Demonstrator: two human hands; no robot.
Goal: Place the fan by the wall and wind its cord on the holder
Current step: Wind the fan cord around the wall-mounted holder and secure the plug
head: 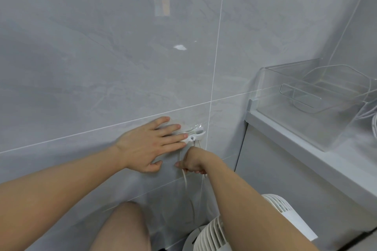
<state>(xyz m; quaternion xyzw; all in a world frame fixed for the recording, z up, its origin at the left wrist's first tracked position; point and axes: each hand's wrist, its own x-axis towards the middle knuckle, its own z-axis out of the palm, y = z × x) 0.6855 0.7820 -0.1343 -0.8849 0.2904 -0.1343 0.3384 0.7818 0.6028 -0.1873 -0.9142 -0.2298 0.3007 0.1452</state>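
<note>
A small white cord holder (196,136) is stuck on the grey tiled wall (102,67). My left hand (151,143) lies flat against the wall, fingers spread, its fingertips on the holder's left part. Just below the holder, my right hand (193,162) is closed around the thin white cord (185,179), which runs from the holder down toward the floor. The white fan (212,232) stands by the wall at the bottom, partly hidden behind my right forearm.
A grey ledge (306,149) runs along the right side, carrying a clear plastic bin (318,96) with white cables beside it. My knee (122,228) is at the bottom centre, close to the wall.
</note>
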